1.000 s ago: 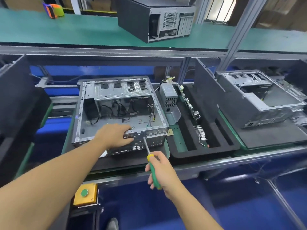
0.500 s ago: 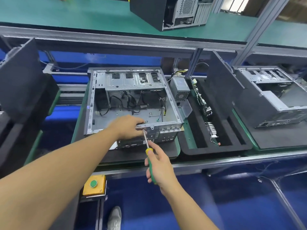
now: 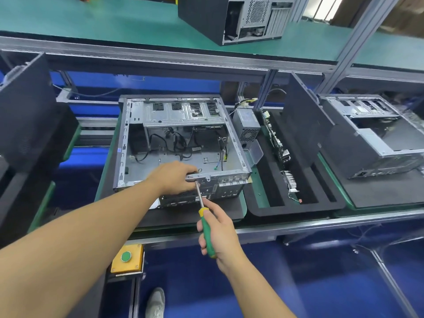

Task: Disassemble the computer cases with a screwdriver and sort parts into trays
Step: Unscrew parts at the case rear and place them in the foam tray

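Note:
An open computer case (image 3: 183, 143) lies on its side in front of me, loose cables on its floor. My left hand (image 3: 171, 177) grips the top of its near rear panel. My right hand (image 3: 218, 232) holds a green-and-yellow screwdriver (image 3: 206, 228), whose metal tip touches the rear panel just below my left fingers. To the right lies a black foam tray (image 3: 259, 207) with a power supply (image 3: 246, 125), a circuit board (image 3: 277, 143) and a small wired part (image 3: 291, 182).
A second stripped case (image 3: 376, 138) sits on a black tray at the far right. A third case (image 3: 231, 17) stands on the green upper shelf. Black panels (image 3: 27, 115) lean at the left. A yellow box with a green button (image 3: 127, 257) hangs below the bench edge.
My head has come closer, so the case looks larger. The screwdriver tip stays at the rear panel while my right hand shifts slightly on the handle. The left hand keeps its hold.

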`<state>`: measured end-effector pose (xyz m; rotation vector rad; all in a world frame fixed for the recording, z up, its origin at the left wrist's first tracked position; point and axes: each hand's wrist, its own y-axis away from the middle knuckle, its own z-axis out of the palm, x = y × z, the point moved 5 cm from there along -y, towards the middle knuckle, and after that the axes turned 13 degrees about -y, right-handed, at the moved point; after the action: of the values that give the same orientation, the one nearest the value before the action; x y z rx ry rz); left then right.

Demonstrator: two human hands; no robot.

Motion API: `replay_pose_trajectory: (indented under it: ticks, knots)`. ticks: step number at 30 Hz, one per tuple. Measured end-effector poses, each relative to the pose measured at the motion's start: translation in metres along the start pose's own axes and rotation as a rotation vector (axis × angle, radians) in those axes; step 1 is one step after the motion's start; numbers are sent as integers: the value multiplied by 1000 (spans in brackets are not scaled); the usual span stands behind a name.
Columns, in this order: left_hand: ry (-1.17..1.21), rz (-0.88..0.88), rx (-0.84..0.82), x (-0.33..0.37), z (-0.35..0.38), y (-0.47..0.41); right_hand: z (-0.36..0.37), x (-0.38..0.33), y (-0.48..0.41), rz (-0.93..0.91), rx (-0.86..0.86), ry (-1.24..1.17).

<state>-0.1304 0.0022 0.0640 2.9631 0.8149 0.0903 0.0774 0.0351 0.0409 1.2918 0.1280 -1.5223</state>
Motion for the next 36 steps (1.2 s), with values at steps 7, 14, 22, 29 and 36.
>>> replay_pose_trajectory:
  ticks: [7, 14, 22, 29, 36]
  knots:
    - [-14, 0, -4, 0, 0, 0, 10, 5, 2, 290, -154, -490]
    - [-49, 31, 9, -1, 2, -1, 19, 9, -4, 320, -190, -281]
    - [-45, 35, 0, -1, 3, -1, 6, 4, -1, -148, 128, 525]
    - [-56, 52, 11, -2, 6, -2, 8, -2, 2, 295, -39, 114]
    - [-50, 63, 13, -3, 9, -3, 4, 0, 8, 408, -222, -68]
